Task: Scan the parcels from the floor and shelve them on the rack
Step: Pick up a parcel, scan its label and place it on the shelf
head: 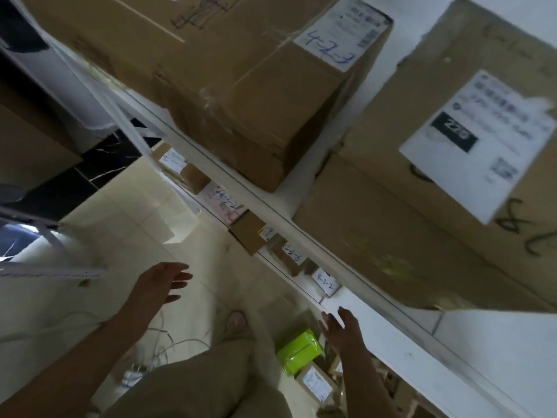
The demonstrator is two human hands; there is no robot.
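Here the left hand (164, 282) hangs at about 7 o'clock in the view, above the pale floor (129, 236). Its fingers are straight and a little spread, and it holds nothing. The right hand (339, 327) is at about 5 o'clock, just beside the white edge of the rack (301, 226). Its fingers are also stretched and it holds nothing. The picture is blurred there, so I cannot tell if its fingertips touch the edge.

On the shelf a large cardboard box (241, 95) stands at 12 o'clock, with blue handwriting on its label. A second cardboard box (407, 236) stands at 3 o'clock. On the lower shelf, near the centre, small parcels (250, 236) sit in a row. A green parcel (300, 349) lies on the floor at 6 o'clock, with a small labelled box (316, 384) just beside it.
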